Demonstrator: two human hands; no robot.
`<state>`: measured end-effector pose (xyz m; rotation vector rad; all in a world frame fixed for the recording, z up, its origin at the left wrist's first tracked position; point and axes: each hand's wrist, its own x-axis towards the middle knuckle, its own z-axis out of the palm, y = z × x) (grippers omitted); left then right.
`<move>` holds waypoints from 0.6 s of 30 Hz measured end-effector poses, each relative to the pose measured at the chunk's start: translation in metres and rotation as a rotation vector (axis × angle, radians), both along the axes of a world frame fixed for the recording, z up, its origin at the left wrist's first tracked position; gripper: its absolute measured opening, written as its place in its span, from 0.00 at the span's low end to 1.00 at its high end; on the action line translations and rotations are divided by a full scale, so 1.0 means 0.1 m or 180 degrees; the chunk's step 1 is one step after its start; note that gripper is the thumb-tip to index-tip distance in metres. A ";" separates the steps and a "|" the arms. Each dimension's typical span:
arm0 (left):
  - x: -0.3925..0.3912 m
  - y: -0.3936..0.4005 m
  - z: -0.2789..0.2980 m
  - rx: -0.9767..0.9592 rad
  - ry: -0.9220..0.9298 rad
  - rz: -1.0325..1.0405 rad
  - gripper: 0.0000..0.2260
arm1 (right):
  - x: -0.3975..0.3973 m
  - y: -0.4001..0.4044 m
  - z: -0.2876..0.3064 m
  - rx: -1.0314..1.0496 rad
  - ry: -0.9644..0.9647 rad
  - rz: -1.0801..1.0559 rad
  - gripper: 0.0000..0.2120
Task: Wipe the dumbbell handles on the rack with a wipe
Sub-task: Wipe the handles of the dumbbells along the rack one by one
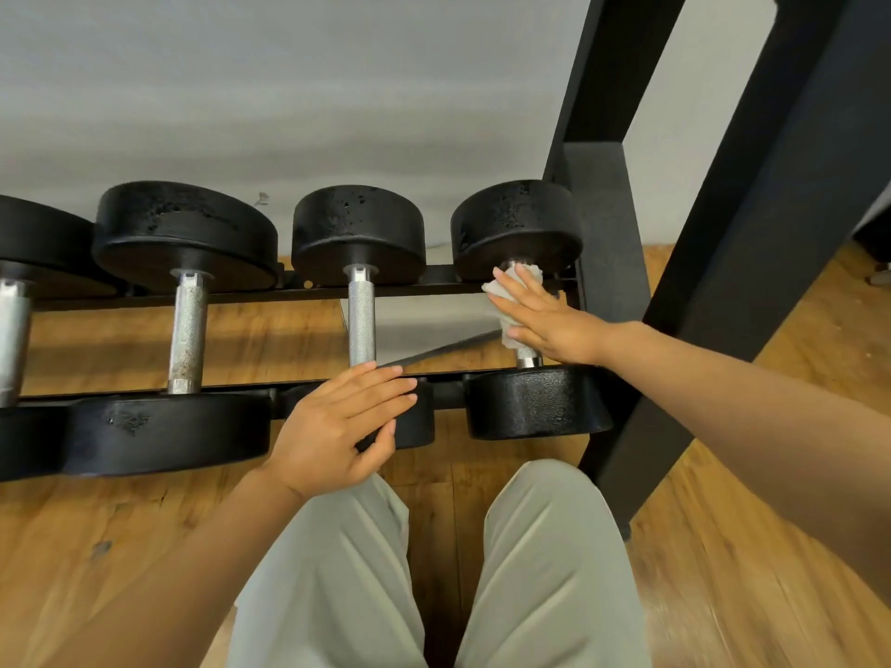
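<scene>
White wipe (511, 301) on the rightmost dumbbell handle (528, 356) under the flat, released right hand (545, 315) grip.

Dumbbells on the rack: four in view, namely one cut off at the left edge (14, 325), a larger one (188, 330), a smaller one in the middle (361, 315) and the rightmost one (525, 392).
Bare metal handles showing: three; the fourth is mostly covered by the wipe.
Black weight heads showing: eight, a far one and a near one on each dumbbell.
Wipes: one white wipe (501, 291).
Hands: two, the left hand (337, 426) and the right hand (540, 315).
Rack rails: two, the far rail (289, 292) and the near rail (448, 395).
Black frame uprights at right: two, the nearer upright (752, 262) and the farther upright (612, 65).
Trousered legs: two.
</scene>
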<state>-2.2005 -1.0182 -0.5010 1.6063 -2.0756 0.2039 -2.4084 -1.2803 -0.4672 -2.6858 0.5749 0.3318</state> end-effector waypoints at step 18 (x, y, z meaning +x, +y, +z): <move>-0.04 -0.03 0.07 0.0448 0.0078 0.0190 0.19 | 0.10 0.13 -0.12 0.0191 -0.0232 -0.0787 0.31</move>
